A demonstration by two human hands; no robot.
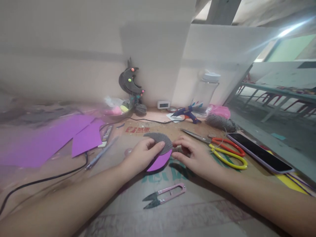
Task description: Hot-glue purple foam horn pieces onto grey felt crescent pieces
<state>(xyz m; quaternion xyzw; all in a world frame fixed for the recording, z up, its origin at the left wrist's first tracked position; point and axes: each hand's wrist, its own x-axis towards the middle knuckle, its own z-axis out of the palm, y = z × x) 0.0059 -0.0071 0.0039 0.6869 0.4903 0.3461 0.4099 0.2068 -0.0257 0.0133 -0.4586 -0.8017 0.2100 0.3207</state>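
Observation:
My left hand (145,152) is closed on a purple paper crescent (160,162), with the thumb lying on top. Grey yarn (161,140) is wrapped closely over its upper part, while the lower part shows bare purple. At the crescent's right edge is my right hand (189,151), fingers curled and a gap between thumb and forefinger. Its fingertips reach the edge or nearly so; I cannot make out any strand between them. Pink-handled thread snips (165,195) lie on the table just below both hands.
Red-and-yellow scissors (228,154), a phone (260,153) and a grey yarn skein (219,121) lie right. Behind are a glue gun (187,113), a clear bottle (206,90) and a finished-looking grey crescent (127,80). Purple sheets (49,138), a pen (101,154) and a black cord (44,179) lie left.

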